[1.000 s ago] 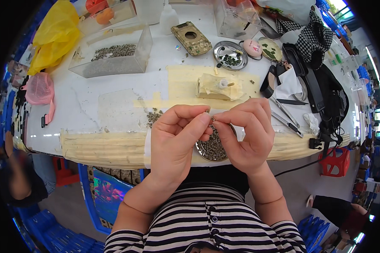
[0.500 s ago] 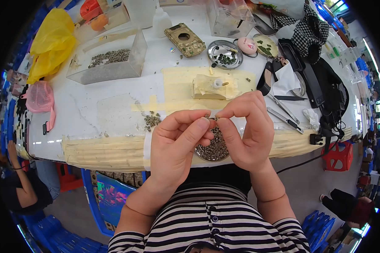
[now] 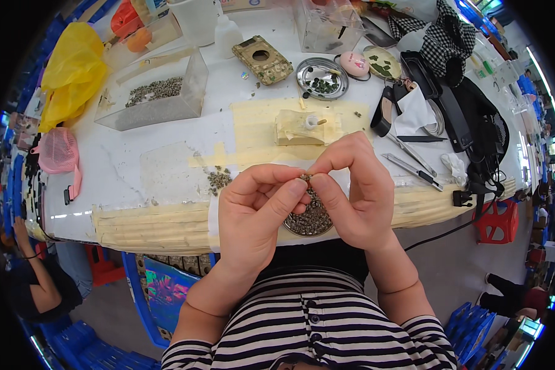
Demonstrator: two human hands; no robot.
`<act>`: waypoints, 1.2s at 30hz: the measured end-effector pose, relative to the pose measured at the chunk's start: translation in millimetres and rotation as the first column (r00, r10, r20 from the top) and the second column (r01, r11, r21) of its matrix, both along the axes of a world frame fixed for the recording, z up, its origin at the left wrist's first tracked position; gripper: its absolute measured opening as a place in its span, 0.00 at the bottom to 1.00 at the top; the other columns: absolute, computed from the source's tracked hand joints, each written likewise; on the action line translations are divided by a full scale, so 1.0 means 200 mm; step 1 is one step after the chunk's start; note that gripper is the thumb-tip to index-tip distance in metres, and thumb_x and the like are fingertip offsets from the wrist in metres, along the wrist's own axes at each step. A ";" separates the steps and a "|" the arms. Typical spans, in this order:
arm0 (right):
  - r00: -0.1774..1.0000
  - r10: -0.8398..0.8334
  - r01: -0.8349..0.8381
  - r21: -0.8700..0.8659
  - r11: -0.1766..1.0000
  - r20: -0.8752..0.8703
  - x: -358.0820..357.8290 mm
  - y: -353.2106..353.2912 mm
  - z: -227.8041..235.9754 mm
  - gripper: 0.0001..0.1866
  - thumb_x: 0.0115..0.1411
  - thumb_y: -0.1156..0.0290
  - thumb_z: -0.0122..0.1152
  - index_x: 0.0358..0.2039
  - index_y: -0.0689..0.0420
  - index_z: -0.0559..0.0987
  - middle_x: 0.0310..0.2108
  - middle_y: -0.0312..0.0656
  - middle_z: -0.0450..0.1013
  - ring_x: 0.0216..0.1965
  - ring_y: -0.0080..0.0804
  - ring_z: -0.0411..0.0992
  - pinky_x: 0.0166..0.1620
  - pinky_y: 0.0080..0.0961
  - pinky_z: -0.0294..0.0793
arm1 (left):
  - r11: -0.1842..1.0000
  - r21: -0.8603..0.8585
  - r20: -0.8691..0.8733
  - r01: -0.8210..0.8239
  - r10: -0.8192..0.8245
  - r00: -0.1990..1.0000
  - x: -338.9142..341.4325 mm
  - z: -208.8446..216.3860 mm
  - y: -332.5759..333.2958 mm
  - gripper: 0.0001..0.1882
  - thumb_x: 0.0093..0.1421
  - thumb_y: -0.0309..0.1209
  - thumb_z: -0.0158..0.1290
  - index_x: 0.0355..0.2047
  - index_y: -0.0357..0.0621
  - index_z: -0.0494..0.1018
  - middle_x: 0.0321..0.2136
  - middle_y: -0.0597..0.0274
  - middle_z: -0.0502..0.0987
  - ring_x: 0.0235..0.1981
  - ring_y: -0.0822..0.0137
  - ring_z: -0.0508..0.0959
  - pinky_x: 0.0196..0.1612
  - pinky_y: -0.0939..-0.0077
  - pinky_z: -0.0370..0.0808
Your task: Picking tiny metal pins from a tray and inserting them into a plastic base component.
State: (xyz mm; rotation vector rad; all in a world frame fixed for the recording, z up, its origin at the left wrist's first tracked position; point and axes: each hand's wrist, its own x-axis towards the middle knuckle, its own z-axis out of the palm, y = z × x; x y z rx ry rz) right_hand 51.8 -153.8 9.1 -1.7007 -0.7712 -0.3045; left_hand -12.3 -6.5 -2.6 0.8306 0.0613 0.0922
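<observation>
Thumb and forefinger of my left hand (image 3: 259,209) are pinched together, and so are those of my right hand (image 3: 356,191). Their tips meet above a round dish (image 3: 309,225) full of small grey-brown pieces. A tiny piece of similar colour seems to sit between the fingertips, too small to make out. Left of my left hand lies a loose heap of small pieces (image 3: 219,179). Beyond my hands is a tape-wrapped block (image 3: 297,131) with a white knob and a short peg on it.
A clear bin (image 3: 185,108) of small pieces stands at the left. Farther back are a camouflage-patterned casing (image 3: 263,60) and a metal dish (image 3: 339,90) with dark green bits. Tweezers (image 3: 420,154) and a craft knife (image 3: 413,171) lie right. Other people sit and stand beyond the table.
My fingertips have come closer together over the dish. The whole view has shifted slightly, with the table things a little lower and farther left.
</observation>
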 end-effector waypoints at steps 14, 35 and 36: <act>0.987 0.060 -0.048 0.083 0.995 -0.147 -0.01 0.00 -0.02 0.03 0.54 0.79 0.64 0.29 0.59 0.77 0.29 0.38 0.74 0.32 0.34 0.68 0.39 0.27 0.66 | 0.988 0.131 0.050 -0.078 0.072 0.996 0.00 0.01 -0.01 0.08 0.62 0.18 0.55 0.42 0.32 0.74 0.35 0.57 0.81 0.34 0.75 0.80 0.40 0.82 0.80; 0.999 0.008 -0.007 0.008 1.000 -0.035 -0.01 0.00 -0.02 0.05 0.52 0.79 0.66 0.29 0.57 0.78 0.28 0.38 0.75 0.32 0.35 0.69 0.39 0.27 0.67 | 0.985 0.152 0.046 -0.088 0.081 0.996 -0.01 0.00 -0.01 0.08 0.60 0.18 0.56 0.40 0.31 0.74 0.33 0.57 0.80 0.33 0.75 0.80 0.40 0.82 0.80; 0.999 0.008 -0.008 0.006 1.000 -0.034 -0.01 -0.01 -0.02 0.05 0.53 0.79 0.65 0.30 0.58 0.78 0.28 0.38 0.75 0.32 0.35 0.69 0.39 0.27 0.67 | 0.984 0.157 0.041 -0.090 0.084 0.996 -0.01 0.00 -0.02 0.08 0.60 0.18 0.56 0.40 0.32 0.74 0.33 0.58 0.80 0.33 0.75 0.80 0.40 0.82 0.79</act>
